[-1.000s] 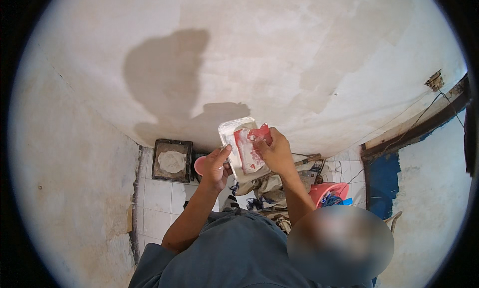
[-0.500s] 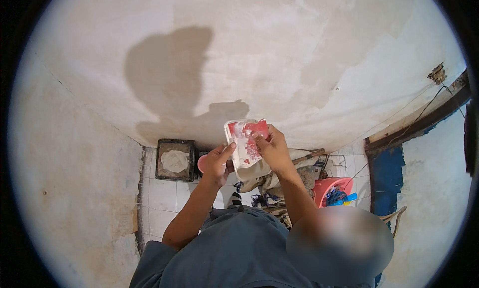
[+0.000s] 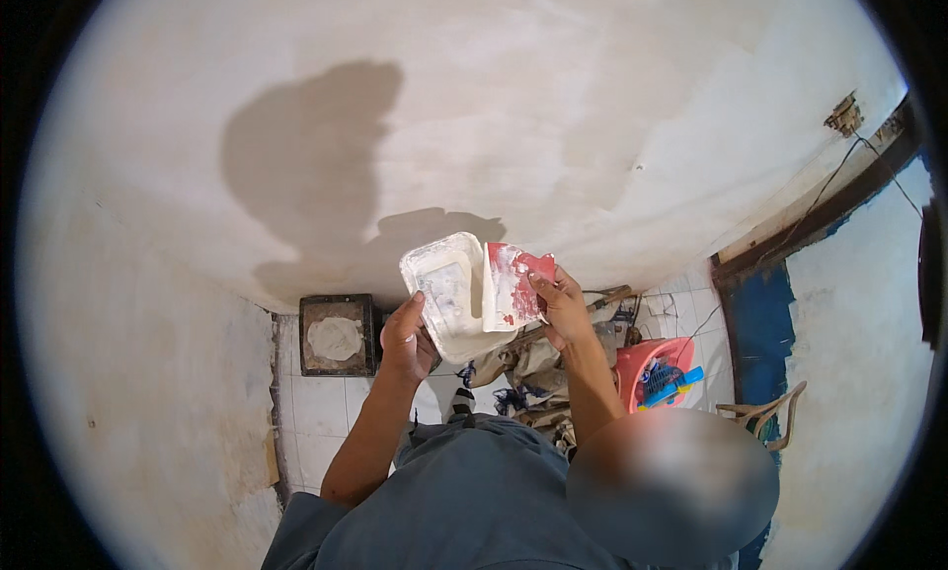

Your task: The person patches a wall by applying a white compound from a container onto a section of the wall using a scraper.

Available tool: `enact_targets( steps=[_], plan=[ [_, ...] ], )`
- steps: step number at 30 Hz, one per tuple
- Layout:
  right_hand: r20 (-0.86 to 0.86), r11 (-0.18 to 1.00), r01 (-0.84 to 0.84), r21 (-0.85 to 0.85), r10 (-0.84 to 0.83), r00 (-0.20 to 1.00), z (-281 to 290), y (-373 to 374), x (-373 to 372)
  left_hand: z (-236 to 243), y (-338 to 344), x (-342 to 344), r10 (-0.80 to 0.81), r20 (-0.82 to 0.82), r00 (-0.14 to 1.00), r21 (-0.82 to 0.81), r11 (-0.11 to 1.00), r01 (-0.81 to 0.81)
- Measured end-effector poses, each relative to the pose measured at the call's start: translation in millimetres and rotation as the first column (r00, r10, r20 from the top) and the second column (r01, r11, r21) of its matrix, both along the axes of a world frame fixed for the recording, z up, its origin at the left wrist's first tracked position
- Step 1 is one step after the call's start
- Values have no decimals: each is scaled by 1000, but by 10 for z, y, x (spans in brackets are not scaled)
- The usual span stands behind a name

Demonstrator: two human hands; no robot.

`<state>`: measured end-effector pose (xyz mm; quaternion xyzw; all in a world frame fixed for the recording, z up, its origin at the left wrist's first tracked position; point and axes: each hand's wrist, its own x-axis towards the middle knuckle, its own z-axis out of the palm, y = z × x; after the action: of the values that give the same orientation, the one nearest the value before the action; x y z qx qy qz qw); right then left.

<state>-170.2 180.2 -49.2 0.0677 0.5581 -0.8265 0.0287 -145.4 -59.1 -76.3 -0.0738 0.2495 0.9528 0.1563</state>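
Both my hands are full, held up before the wall.

My left hand (image 3: 407, 335) grips the putty-smeared white plastic tray (image 3: 449, 295); my right hand (image 3: 563, 308) clasps the flat red plastic scraper (image 3: 513, 285), blade touching the tray's right edge. Since a second ago both have risen slightly and the blade has swung onto the tray. The pale plastered wall (image 3: 553, 106) is just beyond.

Matt, plaster-smeared white plastic tray (image 3: 449, 295); red plastic scraper (image 3: 513, 285), streaked white; rough, matt plastered wall (image 3: 553, 116).
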Motion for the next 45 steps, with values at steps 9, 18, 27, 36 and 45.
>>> enact_targets(
  steps=[9, 18, 27, 36, 45],
  plan=[
    [41, 945, 133, -300, -127, 991, -168, 19, -81, -39, -230, 211, 109, -53, 993, -46, 993, -111],
    [167, 777, 391, -494, -357, 919, -295, 242, -700, 146, -226, 403, 193, -40, 980, -166, 966, -197],
    [-147, 935, 226, -274, -273, 951, 1364, -176, -1168, 243, -340, 616, 256, -63, 965, -147, 954, -263],
    [-19, 818, 366, -444, -417, 909, -118, 248, -797, 50, -402, 698, 257, -20, 966, -183, 949, -257],
    [22, 823, 306, -478, -337, 941, -109, -159, -1193, 127, -491, 695, 286, -26, 958, -180, 941, -286]
  ],
)
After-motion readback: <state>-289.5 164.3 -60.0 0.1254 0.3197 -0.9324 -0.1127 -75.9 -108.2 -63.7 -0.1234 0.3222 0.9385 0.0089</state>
